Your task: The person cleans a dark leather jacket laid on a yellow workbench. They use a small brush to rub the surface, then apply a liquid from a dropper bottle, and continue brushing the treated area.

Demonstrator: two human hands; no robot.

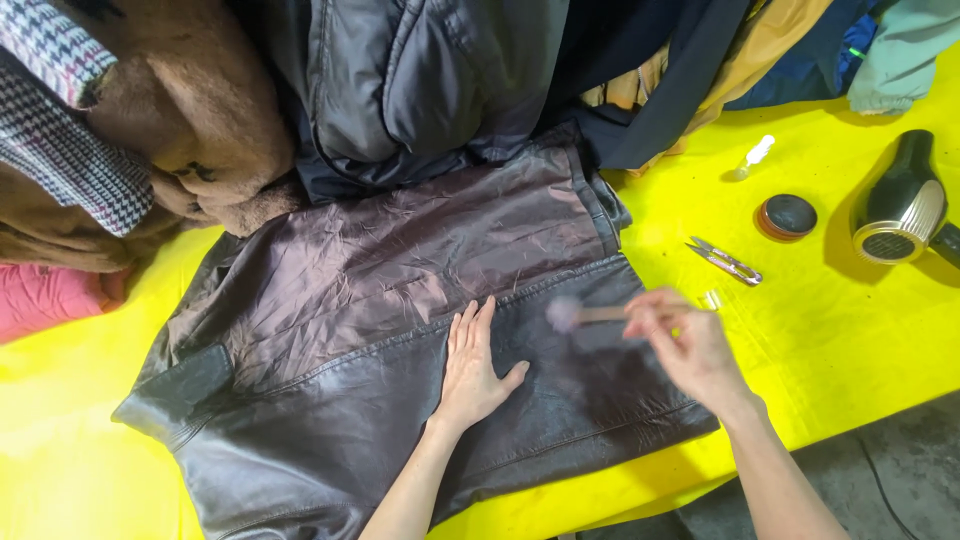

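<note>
While the left hand point(472, 368) lies flat, fingers spread, on a dark brown leather jacket point(330, 400) spread over the yellow table point(860, 330), the right hand point(690, 345), blurred, pinches a small brush point(575, 314) just above the leather. Far right: round dark tin point(787, 217), small snips point(724, 260), clear dropper bottle point(752, 155), black hair dryer point(903, 200). Far left: heaped coats point(150, 120).

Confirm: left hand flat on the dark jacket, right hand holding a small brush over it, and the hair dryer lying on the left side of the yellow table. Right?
Not quite. The head view shows the hair dryer on the right side of the yellow table. The rest holds: left hand flat on the jacket, right hand holding the brush.
</note>
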